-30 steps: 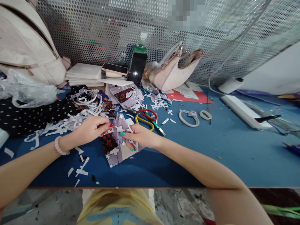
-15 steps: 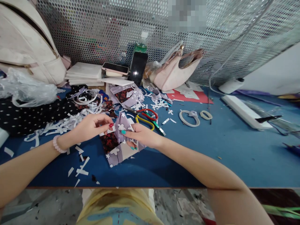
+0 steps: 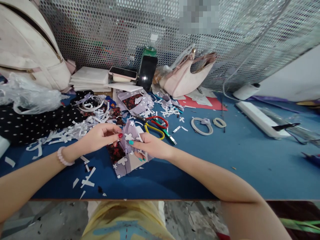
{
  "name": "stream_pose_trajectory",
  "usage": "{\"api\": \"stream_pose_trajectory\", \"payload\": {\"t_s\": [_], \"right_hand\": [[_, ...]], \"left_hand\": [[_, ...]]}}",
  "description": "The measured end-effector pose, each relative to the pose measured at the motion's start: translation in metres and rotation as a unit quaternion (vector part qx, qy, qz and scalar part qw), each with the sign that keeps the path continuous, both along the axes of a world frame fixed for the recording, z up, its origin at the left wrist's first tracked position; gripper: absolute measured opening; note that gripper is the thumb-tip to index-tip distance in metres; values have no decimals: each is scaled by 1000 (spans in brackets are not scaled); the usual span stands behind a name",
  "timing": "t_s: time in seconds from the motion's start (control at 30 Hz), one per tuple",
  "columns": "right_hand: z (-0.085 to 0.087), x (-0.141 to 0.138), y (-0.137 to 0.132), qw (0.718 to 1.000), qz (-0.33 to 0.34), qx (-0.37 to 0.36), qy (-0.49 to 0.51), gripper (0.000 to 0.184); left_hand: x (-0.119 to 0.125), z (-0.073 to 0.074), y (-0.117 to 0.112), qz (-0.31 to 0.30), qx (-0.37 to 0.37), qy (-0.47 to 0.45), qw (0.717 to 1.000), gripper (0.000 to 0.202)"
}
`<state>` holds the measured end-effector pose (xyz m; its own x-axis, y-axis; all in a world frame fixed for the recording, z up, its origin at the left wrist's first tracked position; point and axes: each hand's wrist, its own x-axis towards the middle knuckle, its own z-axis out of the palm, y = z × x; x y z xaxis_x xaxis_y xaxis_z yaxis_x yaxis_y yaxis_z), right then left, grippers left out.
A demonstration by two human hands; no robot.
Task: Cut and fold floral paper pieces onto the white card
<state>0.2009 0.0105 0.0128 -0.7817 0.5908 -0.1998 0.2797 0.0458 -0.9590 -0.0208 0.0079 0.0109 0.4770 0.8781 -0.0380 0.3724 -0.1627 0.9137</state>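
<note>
My right hand (image 3: 153, 145), with turquoise nails, is closed on a patchwork fabric piece (image 3: 123, 163) of lilac flower print, dark red print and plain cream. One lilac flap (image 3: 128, 131) of it stands folded up between my hands. My left hand (image 3: 101, 136), with red nails and a pink bead bracelet (image 3: 64, 156), pinches at the flap's left edge; the exact spot under its fingertips is partly hidden. Just behind the fabric lie scissors (image 3: 157, 122) with red and yellow handles. A green-and-silver tool (image 3: 171, 138), partly covered, lies by them.
White paper strips (image 3: 67, 131) litter the blue table (image 3: 240, 160), mostly at left. A second patchwork piece (image 3: 135, 100) lies behind. Further back are a phone (image 3: 123, 72), a pink handbag (image 3: 181, 80) and a backpack (image 3: 30, 50). Tape rolls (image 3: 202, 126) and a white power strip (image 3: 261, 120) sit right.
My left fingertips have moved slightly right, up against the lilac flap. The small white scrap seen at them before is now hidden. My right hand has barely moved.
</note>
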Motion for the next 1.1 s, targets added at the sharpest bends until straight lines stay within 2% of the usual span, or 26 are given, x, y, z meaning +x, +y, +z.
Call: {"api": "stream_pose_trajectory", "payload": {"t_s": [0.23, 0.47, 0.7, 0.93, 1.1], "right_hand": [[3, 0, 0, 1000, 0, 6, 1, 56], [-1, -1, -1, 1000, -5, -1, 10, 54], [-4, 0, -1, 1000, 6, 1, 6, 54], [0, -2, -2, 1000, 2, -9, 2, 49], [1, -1, -2, 1000, -17, -10, 4, 44]], "left_hand": [[2, 5, -3, 25, -22, -19, 999, 18], [2, 7, -4, 62, 8, -16, 998, 24], [0, 1, -1, 50, 27, 22, 998, 27], [0, 4, -1, 63, 45, 30, 997, 25], [-2, 4, 2, 28, 29, 39, 998, 25]]}}
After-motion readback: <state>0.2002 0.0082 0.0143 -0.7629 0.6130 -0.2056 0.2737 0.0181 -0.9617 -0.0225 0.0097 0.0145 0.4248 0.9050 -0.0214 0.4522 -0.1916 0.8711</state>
